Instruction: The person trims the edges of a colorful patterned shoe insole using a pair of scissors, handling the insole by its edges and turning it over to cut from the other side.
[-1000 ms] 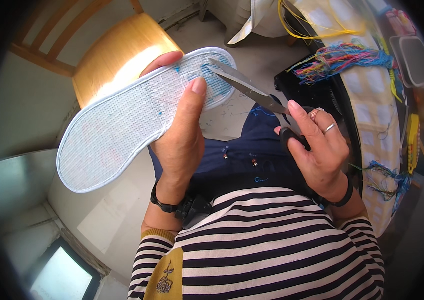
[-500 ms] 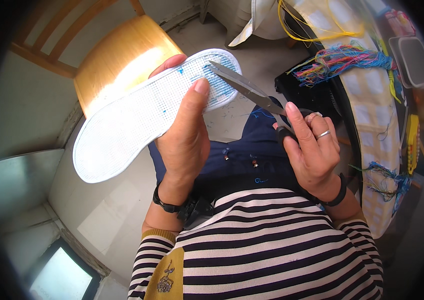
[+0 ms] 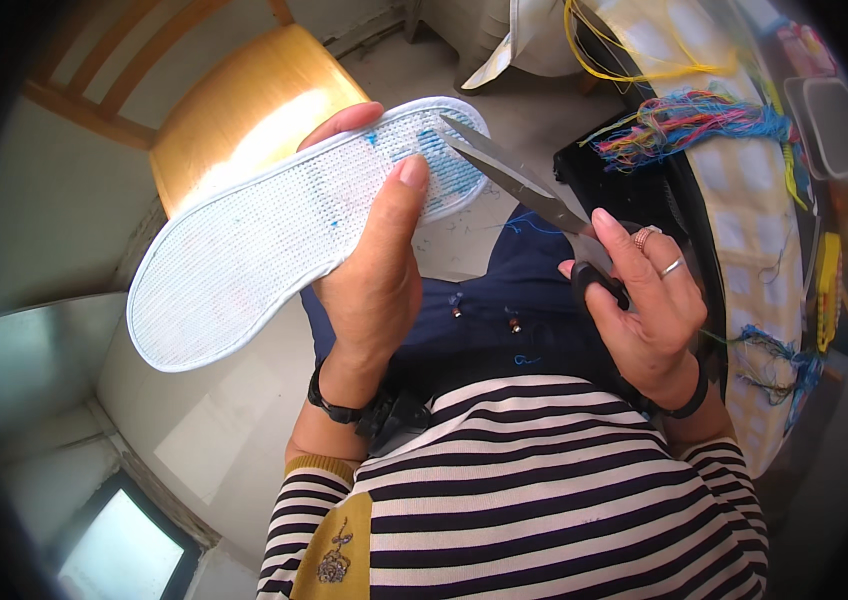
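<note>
A white mesh insole with a pale blue rim lies tilted in my left hand. The thumb presses on its face and the fingers go behind it. Blue stitching fills part of its upper right end, and small blue thread bits show farther down. My right hand holds black-handled scissors, thumb and fingers at the handles. The blades are slightly parted, and their tips lie over the stitched end of the insole. Whether the tips touch it I cannot tell.
A wooden chair stands at the far left. To the right, a checked cloth carries a bundle of coloured threads, a smaller blue thread bundle, and yellow cord. Beyond are a grey-lidded box and a yellow tool. Blue thread scraps lie on my trousers.
The scissors and my right hand have shifted slightly to the right, and the blades' tips sit nearer the insole's end. The insole has tilted a little in my left hand.
</note>
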`<state>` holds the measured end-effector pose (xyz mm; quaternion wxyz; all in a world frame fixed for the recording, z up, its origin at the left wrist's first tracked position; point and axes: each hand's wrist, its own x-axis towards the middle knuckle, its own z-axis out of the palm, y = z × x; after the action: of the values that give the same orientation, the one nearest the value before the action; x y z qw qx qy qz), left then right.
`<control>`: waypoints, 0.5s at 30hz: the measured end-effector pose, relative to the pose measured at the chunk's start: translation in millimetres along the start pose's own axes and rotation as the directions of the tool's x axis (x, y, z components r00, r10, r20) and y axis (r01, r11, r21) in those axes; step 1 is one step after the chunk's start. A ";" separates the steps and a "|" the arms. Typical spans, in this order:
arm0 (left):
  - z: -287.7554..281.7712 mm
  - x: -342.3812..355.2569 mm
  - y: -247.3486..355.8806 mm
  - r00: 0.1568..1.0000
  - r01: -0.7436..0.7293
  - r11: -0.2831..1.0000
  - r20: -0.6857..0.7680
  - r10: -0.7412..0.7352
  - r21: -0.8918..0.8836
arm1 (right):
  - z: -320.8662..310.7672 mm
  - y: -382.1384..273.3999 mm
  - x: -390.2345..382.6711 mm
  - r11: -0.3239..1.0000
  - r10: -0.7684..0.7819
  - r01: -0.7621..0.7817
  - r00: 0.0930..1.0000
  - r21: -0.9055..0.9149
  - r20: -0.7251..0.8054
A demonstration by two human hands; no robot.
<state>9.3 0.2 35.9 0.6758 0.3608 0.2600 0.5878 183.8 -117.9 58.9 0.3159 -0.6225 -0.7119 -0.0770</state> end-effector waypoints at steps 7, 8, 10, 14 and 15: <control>3.0 -1.3 3.4 1.000 0.003 1.000 0.003 -0.003 0.014 | 0.4 0.1 -0.5 0.999 -0.033 0.034 0.999 -0.039 0.016; 2.9 -1.5 3.1 1.000 0.000 1.000 -0.001 0.000 0.025 | 0.4 -0.1 -0.6 0.999 -0.034 0.034 0.999 -0.039 0.016; 2.2 -1.6 1.1 1.000 -0.014 0.999 -0.005 0.015 0.037 | 0.7 -0.9 -0.8 0.999 -0.025 0.026 0.999 -0.028 0.030; 3.1 -2.8 -2.1 0.991 -0.123 0.963 -0.018 0.131 0.239 | 3.3 -5.1 -3.2 0.999 -0.012 0.013 1.000 -0.035 0.026; 3.3 -3.9 -2.5 0.991 -0.125 0.963 -0.018 0.133 0.239 | 4.7 -6.6 -4.3 0.999 -0.009 0.010 0.999 -0.033 0.032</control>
<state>12.7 -4.3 35.7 0.5839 0.4451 0.3156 0.6012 176.0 -120.5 54.8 0.2939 -0.6252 -0.7185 -0.0803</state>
